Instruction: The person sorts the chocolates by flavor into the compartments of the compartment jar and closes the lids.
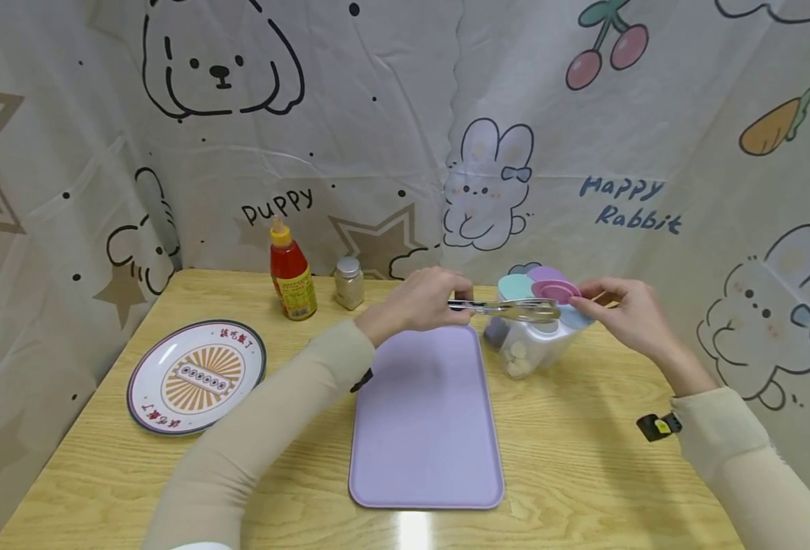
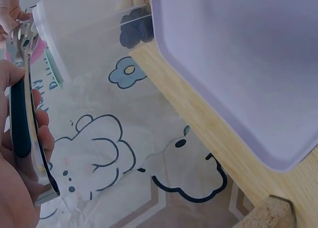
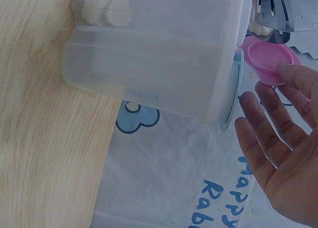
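My left hand (image 1: 427,299) grips metal tongs (image 1: 508,308) by their dark-lined handles (image 2: 21,119). The tong tips hover over the top of a clear compartment container (image 1: 530,344) with teal, purple, pink and blue flip lids. My right hand (image 1: 589,304) reaches in from the right with straight fingers (image 3: 272,98), one fingertip touching the raised pink lid (image 3: 267,58). White round pieces (image 3: 107,7) lie at the container's bottom (image 3: 159,64). The tong tips (image 3: 272,17) show just beyond the pink lid.
A lilac tray (image 1: 426,428) lies on the wooden table (image 1: 584,473) in front of me. A patterned plate (image 1: 196,376) sits at the left. A red sauce bottle (image 1: 292,275) and a small spice jar (image 1: 349,283) stand by the back curtain.
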The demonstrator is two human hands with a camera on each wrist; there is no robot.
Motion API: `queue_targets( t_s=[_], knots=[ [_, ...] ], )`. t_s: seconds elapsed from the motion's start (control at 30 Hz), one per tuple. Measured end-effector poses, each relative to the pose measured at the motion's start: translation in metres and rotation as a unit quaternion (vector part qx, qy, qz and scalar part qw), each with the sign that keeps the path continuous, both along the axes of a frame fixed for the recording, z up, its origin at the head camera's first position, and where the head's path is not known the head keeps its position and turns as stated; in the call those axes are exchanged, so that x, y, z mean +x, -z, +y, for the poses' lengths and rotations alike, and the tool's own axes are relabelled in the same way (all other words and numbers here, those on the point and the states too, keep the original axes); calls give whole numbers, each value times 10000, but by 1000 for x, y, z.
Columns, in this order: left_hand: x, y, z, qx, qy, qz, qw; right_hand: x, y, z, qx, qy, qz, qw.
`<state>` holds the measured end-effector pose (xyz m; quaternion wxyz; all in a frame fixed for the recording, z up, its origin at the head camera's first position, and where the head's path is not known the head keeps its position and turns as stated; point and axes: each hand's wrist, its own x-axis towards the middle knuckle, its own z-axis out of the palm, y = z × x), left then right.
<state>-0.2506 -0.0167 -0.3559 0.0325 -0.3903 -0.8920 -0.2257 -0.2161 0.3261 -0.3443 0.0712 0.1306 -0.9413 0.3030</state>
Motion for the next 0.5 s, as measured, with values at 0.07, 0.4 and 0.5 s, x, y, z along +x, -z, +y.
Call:
queue_targets(
  t_s=[0.07, 0.4, 0.5],
  knots=[
    [0, -1, 0, 1, 10, -7, 10000, 0, 0, 0, 4, 4, 13, 10000],
    [1, 0, -8, 70, -77, 12, 9999, -1, 0, 1, 33, 14, 11, 10000],
    [4, 2, -18, 162, -148, 24, 9998, -1, 0, 1, 31, -7, 33, 10000]
  ],
)
